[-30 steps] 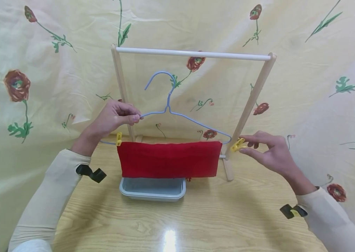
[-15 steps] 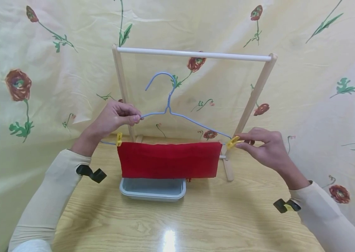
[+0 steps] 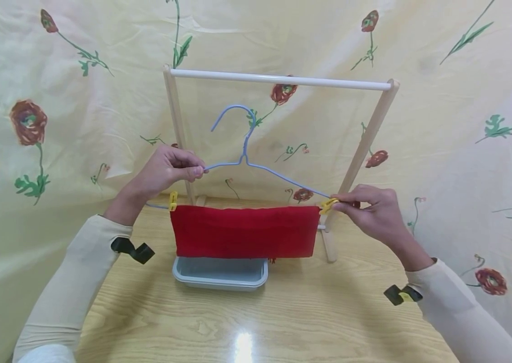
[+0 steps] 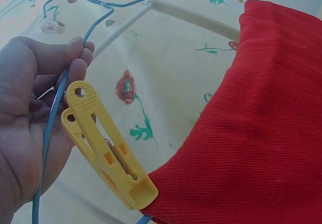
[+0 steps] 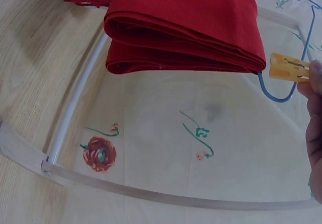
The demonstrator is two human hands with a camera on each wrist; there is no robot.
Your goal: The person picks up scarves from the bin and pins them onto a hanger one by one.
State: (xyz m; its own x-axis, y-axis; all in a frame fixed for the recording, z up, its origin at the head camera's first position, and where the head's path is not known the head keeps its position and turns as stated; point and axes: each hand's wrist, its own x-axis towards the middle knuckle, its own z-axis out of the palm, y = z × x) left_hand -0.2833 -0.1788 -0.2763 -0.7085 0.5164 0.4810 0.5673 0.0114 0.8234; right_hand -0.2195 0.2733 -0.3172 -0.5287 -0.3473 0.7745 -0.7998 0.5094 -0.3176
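My left hand (image 3: 171, 169) pinches the left shoulder of a blue wire hanger (image 3: 289, 180), whose hook points up. Draped over its lower bar hangs a folded red cloth (image 3: 244, 232), with fringe showing at its end in the right wrist view. One yellow clothespin (image 4: 110, 148) is clipped at the cloth's left upper corner, just by my left palm. Between thumb and fingers my right hand (image 3: 369, 209) pinches a second yellow clothespin (image 5: 289, 67). Its tip is right at the cloth's right upper corner, near the bend of the hanger.
Behind the hanger stands a rack with wooden legs (image 3: 364, 146) and a white top rail (image 3: 278, 78). A pale blue-grey tray (image 3: 219, 287) sits on the wooden table (image 3: 283, 322) below the cloth. A flowered sheet (image 3: 442, 126) covers the back and sides.
My right hand has moved left with its clothespin, from outside the hanger's right end to the cloth's corner. The left hand, hanger and cloth stay almost in place.
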